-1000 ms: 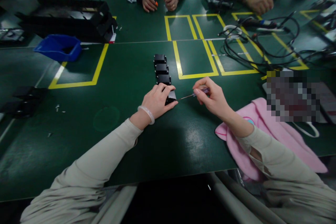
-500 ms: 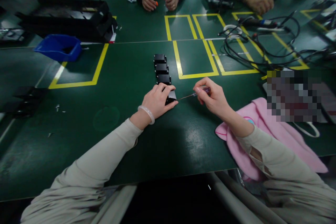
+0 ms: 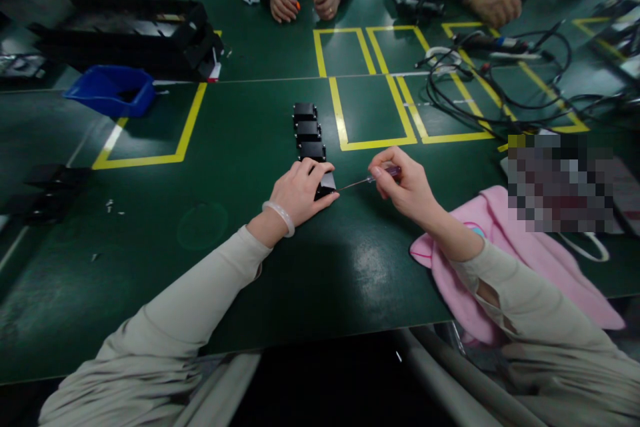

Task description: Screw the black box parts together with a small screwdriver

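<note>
My left hand [image 3: 301, 192] is closed around a small black block [image 3: 327, 184] on the green table, thumb at its near edge and fingers over its far side. In my right hand [image 3: 403, 181] is a screwdriver [image 3: 393, 173] with a dark reddish handle, held nearly level between thumb and fingers. Its thin shaft points left, and the tip meets the block's near right corner, by my left thumb. Three similar black blocks [image 3: 309, 129] with small shiny screws at their sides stand in a row just beyond my left hand.
Loose screws [image 3: 110, 205] lie on the left, near black parts [image 3: 47, 193]. A blue scoop-shaped bin [image 3: 113, 92] and black trays [image 3: 130, 30] stand farther back. Tangled cables [image 3: 500, 93] and a pink cloth [image 3: 505, 240] are on the right. A co-worker's hands [image 3: 305, 3] rest across the table.
Both my hands, the block and the screwdriver keep their places. At the far right, a co-worker's raised hand has shifted slightly.
</note>
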Available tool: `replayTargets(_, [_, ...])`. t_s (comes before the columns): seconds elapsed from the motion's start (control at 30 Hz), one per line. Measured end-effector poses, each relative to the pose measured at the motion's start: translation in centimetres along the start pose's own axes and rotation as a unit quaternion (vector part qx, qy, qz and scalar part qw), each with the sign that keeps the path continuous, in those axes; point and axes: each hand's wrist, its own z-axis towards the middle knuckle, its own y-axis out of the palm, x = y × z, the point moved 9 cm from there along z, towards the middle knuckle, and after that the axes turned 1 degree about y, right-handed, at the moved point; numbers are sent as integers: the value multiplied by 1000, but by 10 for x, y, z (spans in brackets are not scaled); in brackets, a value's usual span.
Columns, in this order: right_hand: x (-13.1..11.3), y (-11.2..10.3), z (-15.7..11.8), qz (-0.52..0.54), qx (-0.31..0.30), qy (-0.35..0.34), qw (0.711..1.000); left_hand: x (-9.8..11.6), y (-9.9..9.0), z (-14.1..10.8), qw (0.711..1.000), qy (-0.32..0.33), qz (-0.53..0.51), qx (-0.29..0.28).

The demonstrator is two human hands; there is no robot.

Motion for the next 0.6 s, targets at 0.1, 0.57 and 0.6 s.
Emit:
replayTargets(0.1, [-2, -2, 0, -10, 9, -14, 1000, 0, 0, 0, 1000, -1, 2, -2])
replayTargets(0.57, [3, -1, 0, 17, 18, -11, 1000, 0, 0, 1, 1000, -2, 3, -3])
replayTargets(0.6, [3, -1, 0, 18, 17, -10, 1000, 0, 1, 1, 1000, -2, 3, -2])
